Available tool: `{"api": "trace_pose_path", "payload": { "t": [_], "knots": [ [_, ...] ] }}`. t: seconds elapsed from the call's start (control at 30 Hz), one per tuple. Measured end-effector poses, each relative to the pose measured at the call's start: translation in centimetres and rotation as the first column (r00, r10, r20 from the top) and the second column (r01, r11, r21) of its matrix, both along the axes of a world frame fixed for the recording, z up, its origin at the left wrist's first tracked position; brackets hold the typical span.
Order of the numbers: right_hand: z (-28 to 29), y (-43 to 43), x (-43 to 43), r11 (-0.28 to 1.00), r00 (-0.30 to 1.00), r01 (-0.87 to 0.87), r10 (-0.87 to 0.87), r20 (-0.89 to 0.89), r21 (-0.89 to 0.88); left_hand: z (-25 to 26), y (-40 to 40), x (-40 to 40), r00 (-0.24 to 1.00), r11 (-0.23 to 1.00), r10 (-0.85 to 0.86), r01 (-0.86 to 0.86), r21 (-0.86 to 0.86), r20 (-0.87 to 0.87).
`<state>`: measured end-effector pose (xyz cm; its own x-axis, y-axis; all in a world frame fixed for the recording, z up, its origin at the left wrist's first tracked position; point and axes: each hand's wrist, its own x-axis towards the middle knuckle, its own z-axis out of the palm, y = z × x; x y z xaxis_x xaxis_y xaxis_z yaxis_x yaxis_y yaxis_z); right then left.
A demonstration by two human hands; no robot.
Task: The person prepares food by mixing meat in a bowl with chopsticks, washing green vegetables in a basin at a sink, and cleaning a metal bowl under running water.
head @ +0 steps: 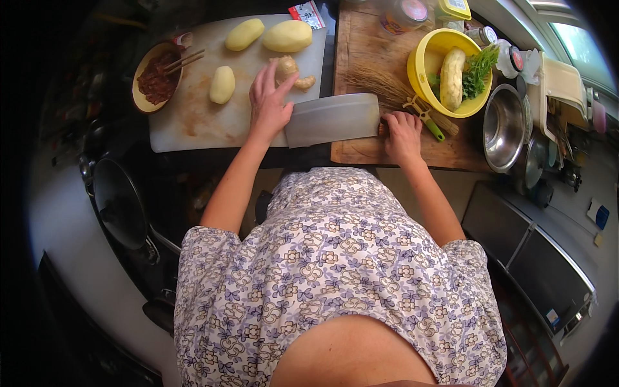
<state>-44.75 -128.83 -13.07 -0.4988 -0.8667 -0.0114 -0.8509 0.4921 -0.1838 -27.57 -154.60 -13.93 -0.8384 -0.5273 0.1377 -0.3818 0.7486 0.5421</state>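
My left hand (271, 104) is over the white cutting board (184, 126), fingers apart, with the fingertips at a knobbly piece of ginger root (287, 67). Whether they touch it is hard to tell. A smaller ginger knob (305, 83) sits just right of it. My right hand (405, 137) is closed around the handle of a Chinese cleaver (333, 121). Its broad blade lies flat-side up across the gap between the white board and a wooden board (358, 150). Peeled potatoes (288, 36) lie on the white board, one smaller potato (222, 85) nearer the left.
A bowl of cut meat (157, 80) with chopsticks (184, 62) overlaps the board's left edge. On the wooden board are a yellow basket (420, 67) of vegetables, a straw brush (382, 82) and a green-handled peeler (433, 128). A steel basin (503, 128) stands right.
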Motion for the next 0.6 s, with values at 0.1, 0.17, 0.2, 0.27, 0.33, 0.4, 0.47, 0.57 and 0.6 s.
{"api": "trace_pose_path", "payload": {
  "t": [0.1, 0.17, 0.2, 0.27, 0.33, 0.4, 0.47, 0.57, 0.6],
  "knots": [
    [0.1, -0.1, -0.4, 0.998, 0.999, -0.051, 0.05, 0.018, 0.039, -0.6, -0.6, -1.3, 0.988, 0.985, -0.091, 0.107, -0.133, 0.125],
    [0.0, -0.1, -0.6, 0.997, 0.998, -0.064, 0.064, 0.011, 0.049, -1.0, -1.2, -1.8, 0.984, 0.979, -0.112, 0.132, -0.155, 0.136],
    [-0.1, 0.0, -0.6, 0.995, 0.997, -0.074, 0.073, 0.018, 0.063, -1.2, -1.6, -1.8, 0.98, 0.971, -0.13, 0.157, -0.178, 0.152],
    [-0.4, 0.1, -0.6, 0.994, 0.996, -0.085, 0.083, 0.027, 0.074, -1.3, -2.6, -1.9, 0.981, 0.968, -0.138, 0.163, -0.189, 0.14],
    [-0.5, 0.1, -0.6, 0.994, 0.997, -0.08, 0.079, 0.024, 0.073, -1.4, -3.7, -1.7, 0.981, 0.964, -0.146, 0.17, -0.202, 0.129],
    [-0.5, 0.1, -0.7, 0.996, 0.996, -0.069, 0.065, 0.062, 0.064, -1.7, -4.3, -1.4, 0.996, 0.992, -0.061, 0.068, -0.106, 0.066],
    [-0.4, 0.2, -0.7, 0.997, 0.993, -0.058, 0.053, 0.101, 0.055, -2.4, -4.2, -1.3, 0.999, 0.994, -0.04, 0.039, -0.104, -0.002],
    [-0.6, 0.1, -0.8, 0.997, 0.994, -0.051, 0.045, 0.097, 0.06, -2.9, -4.8, -1.6, 0.992, 0.992, -0.017, 0.001, -0.126, -0.128],
    [-0.6, 0.2, -0.8, 0.997, 0.994, -0.049, 0.043, 0.105, 0.058, -3.0, -4.9, -1.7, 0.983, 0.989, -0.011, -0.016, -0.146, -0.184]
  ]
}}
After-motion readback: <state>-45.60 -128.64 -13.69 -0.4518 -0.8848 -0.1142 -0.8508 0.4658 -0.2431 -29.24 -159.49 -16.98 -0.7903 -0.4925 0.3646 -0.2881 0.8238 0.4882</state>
